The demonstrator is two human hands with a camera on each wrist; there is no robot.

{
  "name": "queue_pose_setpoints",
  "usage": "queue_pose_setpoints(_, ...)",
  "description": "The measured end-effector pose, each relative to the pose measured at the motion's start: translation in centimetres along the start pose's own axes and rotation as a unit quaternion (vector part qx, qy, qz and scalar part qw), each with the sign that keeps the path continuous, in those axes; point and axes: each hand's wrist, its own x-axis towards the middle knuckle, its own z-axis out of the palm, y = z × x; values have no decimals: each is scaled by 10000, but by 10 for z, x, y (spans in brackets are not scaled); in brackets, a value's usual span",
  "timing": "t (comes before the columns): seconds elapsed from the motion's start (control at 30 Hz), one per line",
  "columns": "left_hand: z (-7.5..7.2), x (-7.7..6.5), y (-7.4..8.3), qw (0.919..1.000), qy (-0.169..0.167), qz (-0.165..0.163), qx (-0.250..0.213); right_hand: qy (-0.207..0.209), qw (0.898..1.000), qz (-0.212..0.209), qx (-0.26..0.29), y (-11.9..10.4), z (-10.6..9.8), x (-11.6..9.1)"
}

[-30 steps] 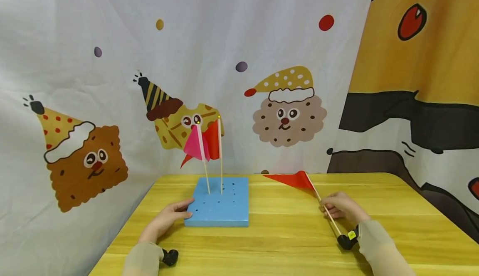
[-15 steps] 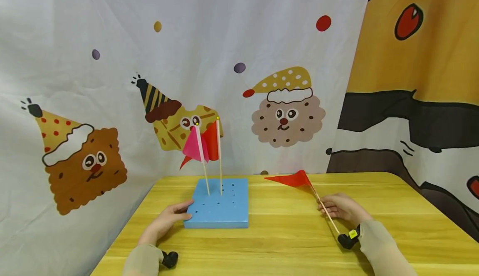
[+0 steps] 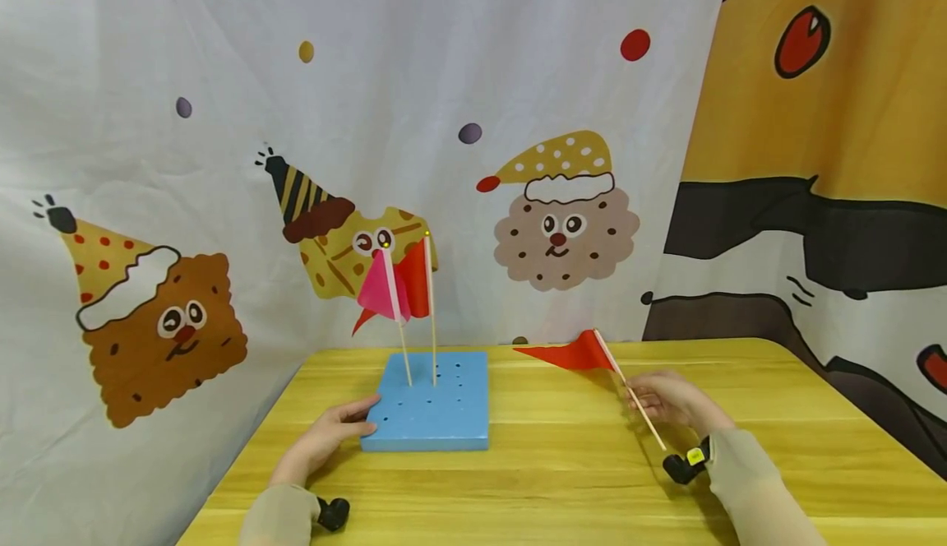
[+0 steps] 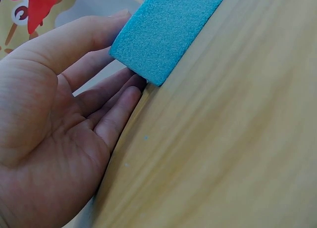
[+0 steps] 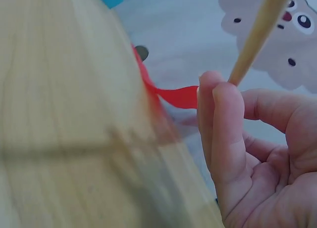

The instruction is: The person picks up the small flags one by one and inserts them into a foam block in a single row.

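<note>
My left hand (image 3: 325, 437) lies at the left side of a blue foam block (image 3: 436, 427). In the left wrist view, the thumb meets the upper edge of the block (image 4: 153, 40); the fingers extend along its side, tips partly hidden. Two flags stand in the block on thin sticks, a pink flag (image 3: 381, 284) and, behind it, a red flag (image 3: 417, 279). At the right, my right hand (image 3: 669, 398) pinches the wooden stick of another red pennant flag (image 3: 580, 353). It tilts, cloth end away from me. The right wrist view shows the stick (image 5: 257, 40) between fingertips and thumb.
Wooden table (image 3: 562, 480) under both hands. Several small holes dot the top of the block. A curtain (image 3: 547, 53) with cartoon biscuits hangs right behind the table's far edge. Each wrist carries a black camera mount (image 3: 684, 468).
The pennant in my right hand has shifted slightly left and up, its lower stick end rising a little. The left hand and block keep their places; the head view drifts slightly.
</note>
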Motion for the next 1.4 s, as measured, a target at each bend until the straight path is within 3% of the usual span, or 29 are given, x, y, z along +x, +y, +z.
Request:
queue_pose_setpoints(0.27,-2,-1,0,9999,-88,-29,-73,180,9986,-261,-429,-21,13,-2)
queue_pose_setpoints(0.7,-1,0,0,9999,-95,35,-68,134,9951,-627,-759,-64,38,-5)
queue_pose_setpoints(1.4,-4,1,-1,9999,-81,107,-34,105,9895,-1094,-944,-122,85,26)
